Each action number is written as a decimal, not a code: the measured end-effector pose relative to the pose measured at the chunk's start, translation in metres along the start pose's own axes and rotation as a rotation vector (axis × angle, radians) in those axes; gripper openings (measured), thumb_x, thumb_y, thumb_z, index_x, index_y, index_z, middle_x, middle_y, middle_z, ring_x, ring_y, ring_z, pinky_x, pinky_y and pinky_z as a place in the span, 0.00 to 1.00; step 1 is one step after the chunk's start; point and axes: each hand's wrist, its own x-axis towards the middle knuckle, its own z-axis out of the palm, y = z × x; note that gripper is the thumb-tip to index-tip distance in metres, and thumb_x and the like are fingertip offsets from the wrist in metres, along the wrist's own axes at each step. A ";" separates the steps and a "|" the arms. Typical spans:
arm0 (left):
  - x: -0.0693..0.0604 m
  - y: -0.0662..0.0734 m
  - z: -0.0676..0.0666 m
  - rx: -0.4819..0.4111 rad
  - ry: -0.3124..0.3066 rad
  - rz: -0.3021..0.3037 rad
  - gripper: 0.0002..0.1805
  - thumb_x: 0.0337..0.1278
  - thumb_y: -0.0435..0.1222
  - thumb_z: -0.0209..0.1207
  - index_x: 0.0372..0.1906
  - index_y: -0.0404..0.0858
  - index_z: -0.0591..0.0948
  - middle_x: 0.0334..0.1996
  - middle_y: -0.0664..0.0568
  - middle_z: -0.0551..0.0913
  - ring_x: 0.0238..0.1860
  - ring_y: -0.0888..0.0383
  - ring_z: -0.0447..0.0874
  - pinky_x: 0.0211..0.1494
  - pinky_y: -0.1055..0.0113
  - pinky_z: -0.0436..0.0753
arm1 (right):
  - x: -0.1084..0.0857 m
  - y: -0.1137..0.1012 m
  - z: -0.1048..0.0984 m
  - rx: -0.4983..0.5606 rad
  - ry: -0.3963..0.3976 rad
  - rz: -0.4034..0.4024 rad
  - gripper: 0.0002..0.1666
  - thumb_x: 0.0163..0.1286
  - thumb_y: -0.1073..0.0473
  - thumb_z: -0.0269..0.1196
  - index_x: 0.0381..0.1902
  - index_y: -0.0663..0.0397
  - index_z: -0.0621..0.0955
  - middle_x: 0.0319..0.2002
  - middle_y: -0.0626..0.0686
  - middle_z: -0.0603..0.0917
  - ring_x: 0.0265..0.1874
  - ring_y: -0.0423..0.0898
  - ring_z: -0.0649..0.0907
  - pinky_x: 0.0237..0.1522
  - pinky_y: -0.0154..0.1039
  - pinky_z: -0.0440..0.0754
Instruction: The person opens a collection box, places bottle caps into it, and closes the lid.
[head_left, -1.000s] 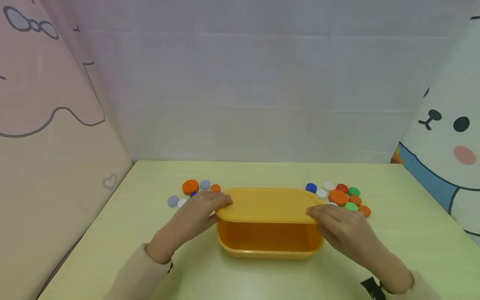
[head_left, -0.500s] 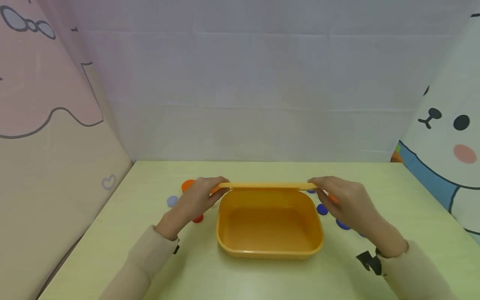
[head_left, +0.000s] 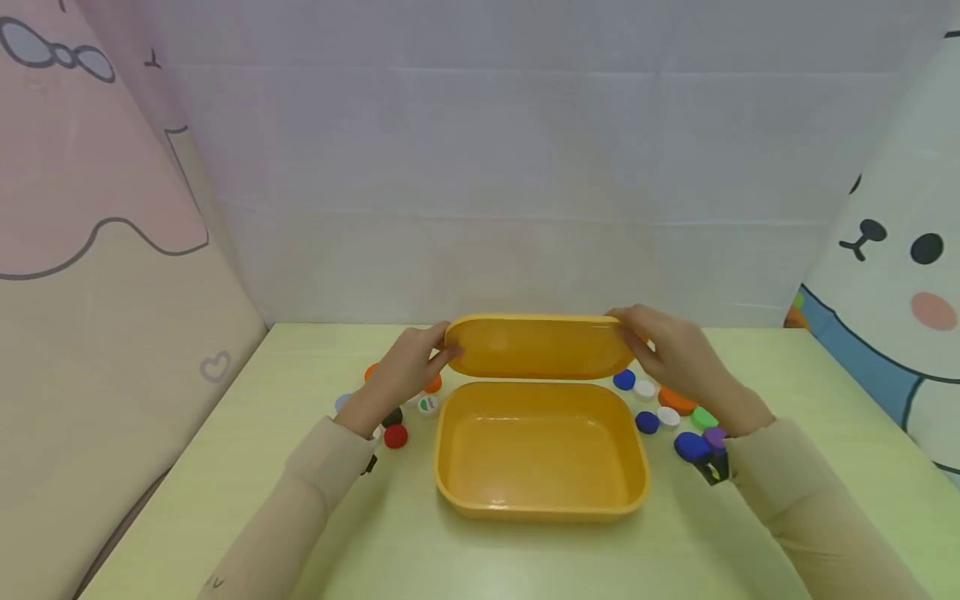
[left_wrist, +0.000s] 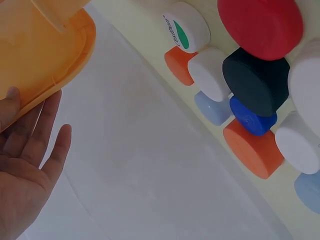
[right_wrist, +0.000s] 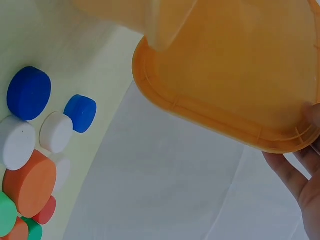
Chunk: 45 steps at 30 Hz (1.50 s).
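A yellow lid (head_left: 542, 348) is held up on edge behind an open yellow box (head_left: 542, 454), its rimmed underside turned to the head view. My left hand (head_left: 408, 364) pinches the lid's left end, thumb on the underside and fingers behind. At the right end my right hand (head_left: 675, 354) pinches it the same way. The left wrist view shows the left thumb over the lid's rim (left_wrist: 55, 82). In the right wrist view the right fingers (right_wrist: 289, 172) lie behind the lid. Nothing is seen inside the box, which stands on the table.
Bottle caps lie on the table (head_left: 547, 558) on both sides of the box. On the left are a red cap (head_left: 395, 436) and a white printed cap (head_left: 427, 405). To the right are blue caps (head_left: 647, 422) and an orange cap (head_left: 675, 401). A pale cloth wall (head_left: 525, 167) stands behind.
Both hands have lifted the lid up and back off the box. It has tipped from lying flat over the box to standing with its underside facing me, and the box's inside has come into view.
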 end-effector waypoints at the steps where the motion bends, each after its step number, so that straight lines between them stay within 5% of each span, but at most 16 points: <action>1: 0.002 -0.002 0.002 -0.008 -0.003 -0.006 0.08 0.56 0.39 0.57 0.38 0.39 0.75 0.29 0.52 0.84 0.27 0.61 0.80 0.37 0.66 0.79 | 0.001 0.003 0.002 0.002 -0.010 0.010 0.15 0.55 0.73 0.62 0.42 0.60 0.78 0.33 0.53 0.83 0.26 0.44 0.81 0.30 0.39 0.82; 6: 0.011 -0.011 0.010 -0.056 -0.047 -0.054 0.07 0.57 0.39 0.56 0.36 0.39 0.74 0.32 0.51 0.84 0.38 0.56 0.84 0.38 0.68 0.79 | 0.007 0.018 0.011 0.014 -0.070 0.066 0.12 0.59 0.70 0.60 0.42 0.61 0.77 0.34 0.54 0.82 0.29 0.47 0.81 0.34 0.43 0.81; 14: 0.019 -0.019 0.018 -0.056 -0.108 -0.142 0.09 0.60 0.40 0.53 0.36 0.36 0.71 0.24 0.49 0.79 0.18 0.61 0.69 0.24 0.72 0.72 | 0.017 0.038 0.029 0.080 -0.150 0.117 0.11 0.62 0.71 0.56 0.44 0.66 0.77 0.38 0.60 0.83 0.36 0.55 0.82 0.41 0.50 0.80; 22: 0.025 -0.023 0.024 -0.106 -0.142 -0.241 0.11 0.60 0.38 0.54 0.40 0.34 0.71 0.36 0.42 0.83 0.36 0.52 0.84 0.37 0.66 0.81 | 0.025 0.052 0.044 0.117 -0.190 0.182 0.13 0.64 0.70 0.54 0.46 0.66 0.77 0.41 0.62 0.82 0.41 0.58 0.81 0.46 0.52 0.77; 33: 0.035 -0.028 0.031 -0.061 -0.155 -0.417 0.20 0.58 0.42 0.56 0.48 0.32 0.72 0.38 0.40 0.81 0.35 0.51 0.81 0.36 0.63 0.80 | 0.037 0.062 0.064 0.154 -0.330 0.404 0.19 0.65 0.70 0.51 0.53 0.76 0.69 0.50 0.72 0.73 0.52 0.66 0.73 0.56 0.56 0.68; 41: 0.043 -0.028 0.039 -0.039 -0.154 -0.555 0.20 0.57 0.41 0.57 0.48 0.29 0.72 0.39 0.41 0.80 0.35 0.51 0.77 0.36 0.63 0.77 | 0.036 0.068 0.080 0.143 -0.405 0.487 0.20 0.64 0.70 0.52 0.54 0.75 0.67 0.46 0.72 0.68 0.42 0.61 0.70 0.49 0.54 0.69; 45: 0.046 -0.026 0.043 -0.021 -0.149 -0.609 0.15 0.56 0.38 0.58 0.40 0.29 0.74 0.33 0.43 0.78 0.30 0.53 0.73 0.31 0.66 0.73 | 0.030 0.076 0.094 0.174 -0.435 0.511 0.20 0.63 0.70 0.54 0.53 0.74 0.69 0.46 0.72 0.70 0.43 0.61 0.71 0.48 0.54 0.70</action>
